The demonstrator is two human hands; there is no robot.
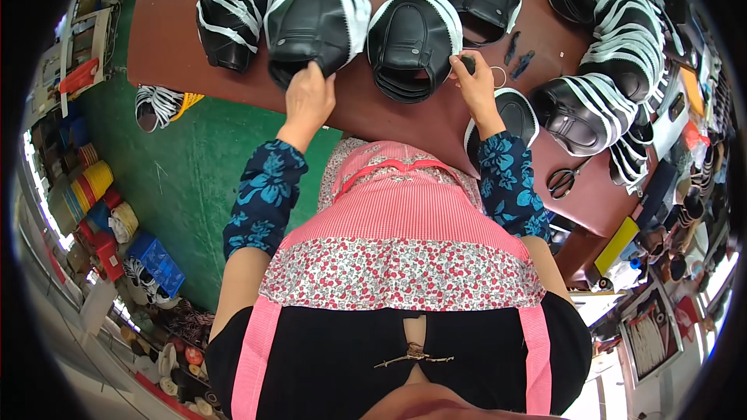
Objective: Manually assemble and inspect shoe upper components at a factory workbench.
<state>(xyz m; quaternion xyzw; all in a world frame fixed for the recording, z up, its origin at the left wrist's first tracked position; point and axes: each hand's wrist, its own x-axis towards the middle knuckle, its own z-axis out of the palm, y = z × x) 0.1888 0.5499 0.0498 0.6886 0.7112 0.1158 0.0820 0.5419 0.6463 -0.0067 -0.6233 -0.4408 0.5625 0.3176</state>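
- The middle upper [405, 37], a black, white-trimmed shoe piece, is lying on the red-brown table [373, 120] in front of the person, its opening facing the near edge; it is serving as the landmark here.
- The left upper [311, 25] is sitting just left of the middle upper; the left hand [309, 99] is pinching its near rim, fingers curled and nearly closed.
- The right hand [478, 92] is bending its fingers at the right edge of the middle upper, partly closed around a small dark object [468, 64]; whether it is also gripping the white trim, I cannot tell.
- Another upper [489, 0] is lying beyond and right of the middle upper, while dark scraps [524, 64] are lying to its right.
- A curved row of uppers [626, 50] is stretching well to the right of the middle upper; scissors [562, 182] are resting right of it and nearer the person.
- The step in hand seems to be handling two uppers individually; the next move is probably calling for a light rim grip on the left and careful control of the dark object beside the middle upper's trim.
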